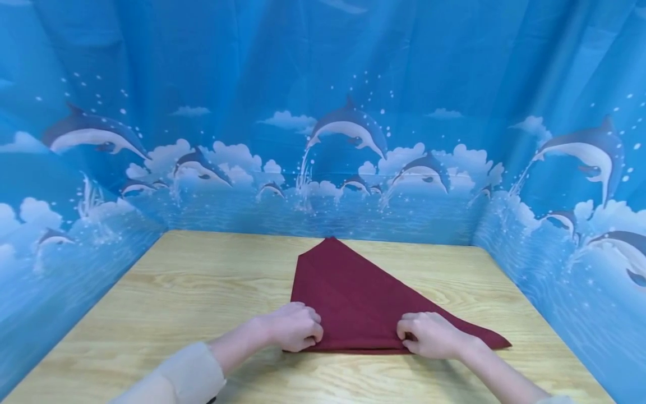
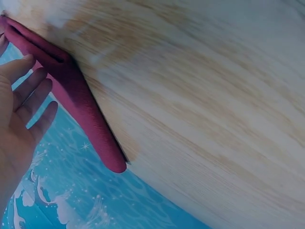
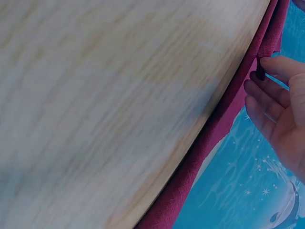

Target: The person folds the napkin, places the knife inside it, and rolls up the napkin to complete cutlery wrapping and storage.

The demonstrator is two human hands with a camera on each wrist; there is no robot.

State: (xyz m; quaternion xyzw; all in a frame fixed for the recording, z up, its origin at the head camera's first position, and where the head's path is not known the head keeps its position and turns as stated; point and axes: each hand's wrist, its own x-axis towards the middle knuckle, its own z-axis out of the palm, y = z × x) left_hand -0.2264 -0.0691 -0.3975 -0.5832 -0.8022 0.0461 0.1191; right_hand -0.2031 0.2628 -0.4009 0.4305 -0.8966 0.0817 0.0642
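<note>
Blue curtain [image 1: 242,56] of smooth, softly creased sheeting, printed with leaping dolphins [image 1: 348,126], white clouds and rippled water, is hung around three sides of a pale tabletop [image 1: 202,280] marked by streaked wood grain. On this surface a dark red cloth [image 1: 353,303] is laid flat, its body extended away from the person, and its near edge is held at two places. By the left hand [image 1: 295,326], with fingers curled, the near left corner is gripped; by the right hand [image 1: 431,335], the near edge is pinched between thumb and fingers, well apart from the left. Beyond the right hand, a pointed corner is extended to the right along the table.

The fabric is matte and finely woven, as shown in the right wrist view. Its outline is roughly triangular: a peak is formed at the far side, a short edge is seen at left, and a long slanting edge at right. Along the near edge, folded layers are stacked. The left forearm is covered by a pale sleeve [image 1: 194,373].
</note>
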